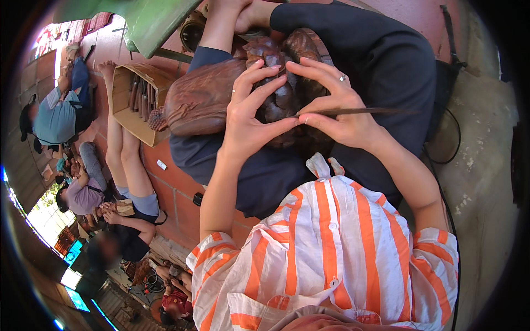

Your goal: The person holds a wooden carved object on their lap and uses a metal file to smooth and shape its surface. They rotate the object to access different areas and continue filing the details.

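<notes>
A dark reddish-brown wood carving [201, 96] lies across my lap, with rounded, knobbly shapes under my hands. My right hand [339, 107] pinches a slim, dark carving tool [361, 111] between thumb and forefinger. Its shaft runs out to the right past the wrist, and its blade type is too small to make out. At the tool's tip, the thumb of my left hand [248, 110] meets it from the other side. The left fingers are spread, their tips resting on the carving. The other right fingers also reach onto the carving's top.
A cardboard box [130, 113] of several slim tools stands left of the carving. A green plastic seat [157, 25] is at the upper left. Cables [450, 204] hang at the right beside a grey surface [480, 154]. Other people [55, 118] sit on the tiled floor at the left.
</notes>
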Demonstrator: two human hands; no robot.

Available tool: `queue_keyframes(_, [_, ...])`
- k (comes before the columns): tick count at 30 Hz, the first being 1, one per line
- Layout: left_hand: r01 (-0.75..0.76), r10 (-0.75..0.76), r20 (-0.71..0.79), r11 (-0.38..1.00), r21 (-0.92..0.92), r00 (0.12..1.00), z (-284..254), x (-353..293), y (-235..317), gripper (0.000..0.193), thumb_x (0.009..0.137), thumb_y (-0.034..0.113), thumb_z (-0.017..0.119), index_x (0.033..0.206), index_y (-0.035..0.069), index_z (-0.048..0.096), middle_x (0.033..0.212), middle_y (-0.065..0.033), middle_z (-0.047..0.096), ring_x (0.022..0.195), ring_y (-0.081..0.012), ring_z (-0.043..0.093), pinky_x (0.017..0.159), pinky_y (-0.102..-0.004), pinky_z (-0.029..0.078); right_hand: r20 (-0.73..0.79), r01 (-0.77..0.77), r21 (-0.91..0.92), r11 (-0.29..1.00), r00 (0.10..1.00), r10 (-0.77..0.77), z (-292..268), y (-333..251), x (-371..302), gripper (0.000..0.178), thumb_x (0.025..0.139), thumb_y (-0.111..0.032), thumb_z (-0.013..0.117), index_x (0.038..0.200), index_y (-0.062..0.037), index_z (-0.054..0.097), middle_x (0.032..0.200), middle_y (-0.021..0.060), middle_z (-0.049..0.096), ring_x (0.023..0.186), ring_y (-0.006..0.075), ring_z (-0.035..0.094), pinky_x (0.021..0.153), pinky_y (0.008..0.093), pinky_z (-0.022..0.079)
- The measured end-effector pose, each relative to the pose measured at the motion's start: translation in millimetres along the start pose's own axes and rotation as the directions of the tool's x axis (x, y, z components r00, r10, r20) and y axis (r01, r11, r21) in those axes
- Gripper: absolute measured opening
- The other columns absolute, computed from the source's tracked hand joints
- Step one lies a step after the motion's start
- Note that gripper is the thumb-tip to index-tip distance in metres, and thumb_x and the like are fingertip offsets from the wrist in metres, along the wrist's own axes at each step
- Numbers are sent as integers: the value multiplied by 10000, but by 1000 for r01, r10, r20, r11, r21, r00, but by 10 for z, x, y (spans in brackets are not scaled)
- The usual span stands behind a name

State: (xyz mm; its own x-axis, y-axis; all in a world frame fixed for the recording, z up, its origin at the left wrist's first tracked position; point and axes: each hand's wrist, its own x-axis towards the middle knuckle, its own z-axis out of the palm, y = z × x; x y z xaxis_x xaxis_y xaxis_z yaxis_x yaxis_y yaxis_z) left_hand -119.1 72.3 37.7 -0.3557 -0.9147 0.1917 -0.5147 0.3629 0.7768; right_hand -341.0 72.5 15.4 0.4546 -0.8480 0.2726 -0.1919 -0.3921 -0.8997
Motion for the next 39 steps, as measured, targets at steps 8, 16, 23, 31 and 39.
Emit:
queue_keyframes(8, [22,-22,-28,1000,-13,999,53,-20,9,569,600,141,883,1136,67,709,1288,-84,589,1338,-332,453,1079,-461,400,32,-22,28,999,999,21,-40,-24,-5,114,794,-199,744,826,-93,771,1447,85,519,1408,321,361,1143,502,225])
queue_keyframes(16, [34,-27,-106,998,62,994,143,-46,16,541,599,141,890,1104,57,715,1263,-84,604,1313,-332,479,1068,-447,416,-58,-56,103,993,996,62,-29,62,31,82,793,-164,729,793,-89,764,1428,85,539,1372,312,413,1126,450,282])
queue_keyframes(23, [46,-45,29,997,-58,999,-40,14,2,566,594,107,890,1130,53,716,1285,-93,596,1343,-306,457,1105,-448,381,18,-58,-25,998,998,58,1,-64,36,106,800,-213,724,795,-120,774,1440,81,525,1385,326,390,1142,489,237])
queue_keyframes(31, [58,-68,-65,986,-155,996,69,-31,-51,491,716,182,858,1154,37,691,1307,-110,592,1338,-295,467,1099,-421,387,-42,-48,84,995,998,51,-124,67,58,89,815,-137,715,818,-59,756,1372,95,580,1354,301,434,1111,440,322])
queue_keyframes(39, [191,-226,8,802,-566,974,-326,-98,-147,421,971,99,598,1355,-57,517,1423,-157,500,1380,-250,418,1177,-375,272,-233,-95,175,980,963,135,-388,150,-74,120,847,-119,701,836,-1,716,1298,126,612,1244,267,530,1020,383,412])
